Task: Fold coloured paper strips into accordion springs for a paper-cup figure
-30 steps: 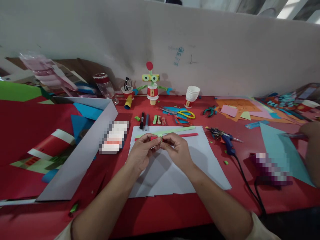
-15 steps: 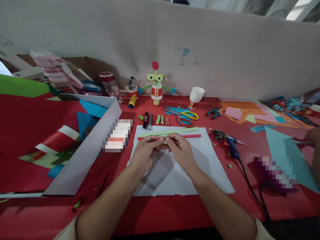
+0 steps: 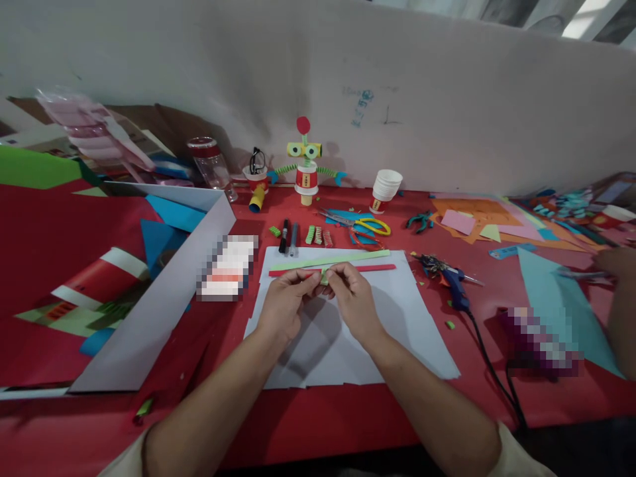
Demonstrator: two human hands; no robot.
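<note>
Both of my hands meet over a stack of white paper (image 3: 322,358). A small folded green paper strip (image 3: 324,277) is pinched between them. My left hand (image 3: 285,301) grips its left side with thumb and forefinger. On the other side, my right hand (image 3: 354,298) pinches it the same way. Just beyond my fingertips lie a long red paper strip (image 3: 380,268) and a long light green strip (image 3: 365,258). Folded paper springs (image 3: 318,235) in green and red rest past the sheet, with two pens (image 3: 283,236) to their left.
A paper-cup robot figure (image 3: 306,177) stands against the wall, near stacked cups (image 3: 386,189). Yellow-handled scissors (image 3: 372,225) and teal pliers (image 3: 420,222) lie behind the paper. To the right are a glue gun (image 3: 454,285) and another person's hand (image 3: 616,262). A white-walled box (image 3: 199,245) stands left.
My fingers have shifted slightly around the green strip, showing more of it. The whole view has moved a little, so things appear further left. The other person's hand has edged into view.
</note>
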